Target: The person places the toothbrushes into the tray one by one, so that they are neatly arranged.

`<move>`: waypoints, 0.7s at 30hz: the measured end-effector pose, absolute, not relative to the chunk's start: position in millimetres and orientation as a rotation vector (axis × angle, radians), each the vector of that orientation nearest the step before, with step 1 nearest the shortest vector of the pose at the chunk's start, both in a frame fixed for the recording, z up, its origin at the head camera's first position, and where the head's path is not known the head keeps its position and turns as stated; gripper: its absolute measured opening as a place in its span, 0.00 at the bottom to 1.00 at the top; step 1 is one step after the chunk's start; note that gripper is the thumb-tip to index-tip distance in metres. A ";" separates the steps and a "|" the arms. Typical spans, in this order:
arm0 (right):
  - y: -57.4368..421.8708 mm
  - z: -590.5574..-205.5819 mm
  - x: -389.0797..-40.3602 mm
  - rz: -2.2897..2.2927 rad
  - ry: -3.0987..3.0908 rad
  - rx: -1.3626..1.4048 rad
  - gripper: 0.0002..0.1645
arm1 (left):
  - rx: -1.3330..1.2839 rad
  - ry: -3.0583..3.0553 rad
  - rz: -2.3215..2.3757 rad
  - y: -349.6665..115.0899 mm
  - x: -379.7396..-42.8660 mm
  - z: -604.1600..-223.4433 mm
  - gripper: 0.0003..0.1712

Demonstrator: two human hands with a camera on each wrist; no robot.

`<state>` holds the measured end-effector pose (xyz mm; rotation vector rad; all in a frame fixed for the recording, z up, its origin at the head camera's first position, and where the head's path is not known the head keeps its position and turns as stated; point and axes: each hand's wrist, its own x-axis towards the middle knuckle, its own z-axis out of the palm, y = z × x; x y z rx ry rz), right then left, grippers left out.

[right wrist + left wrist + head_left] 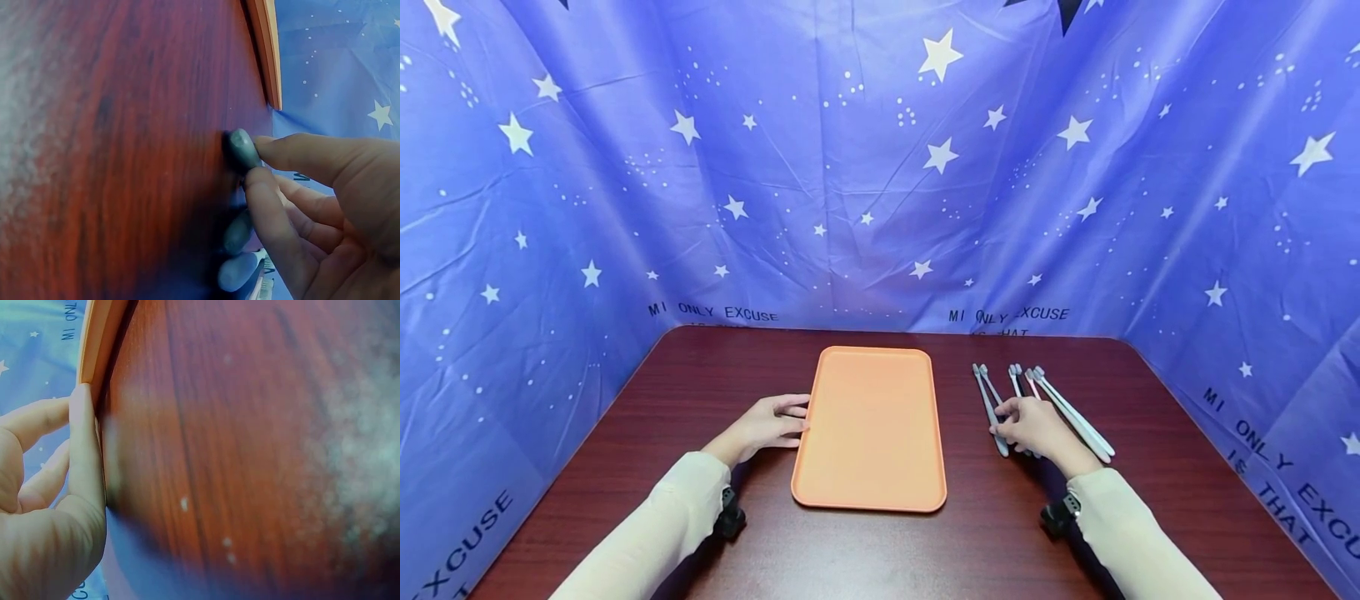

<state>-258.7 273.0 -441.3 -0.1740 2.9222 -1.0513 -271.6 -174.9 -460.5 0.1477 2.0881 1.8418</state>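
Observation:
An orange tray (872, 429) lies flat on the dark red wooden table. At its left edge is my left hand (769, 423), fingers fairly straight; in the left wrist view the thumb tip (81, 394) meets the tray's rim (100, 347). To the right of the tray, several toothbrushes lie with their heads toward the back. My right hand (1032, 427) pinches the leftmost, a grey toothbrush (983, 392), between thumb and finger. Its rounded handle end (242, 147) shows close over the table in the right wrist view. The hand hides the handles of the middle brushes.
Right of my right hand lie white toothbrushes (1082, 423); a pinkish one (1032, 381) is beside them. Other handle ends (237, 272) show below the pinched one. A blue curtain (850, 167) with stars surrounds the table's (865, 554) back and sides.

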 end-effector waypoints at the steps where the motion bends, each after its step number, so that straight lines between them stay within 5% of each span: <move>1: 272.8 -441.5 -259.2 -1.053 2.918 -0.171 0.18 | 0.152 2.089 1.841 -174.9 -271.5 -460.4 0.36; 21: 261.9 -433.6 -260.1 -0.916 2.898 -0.193 0.22 | 0.130 2.085 1.859 -176.9 -273.7 -468.0 0.35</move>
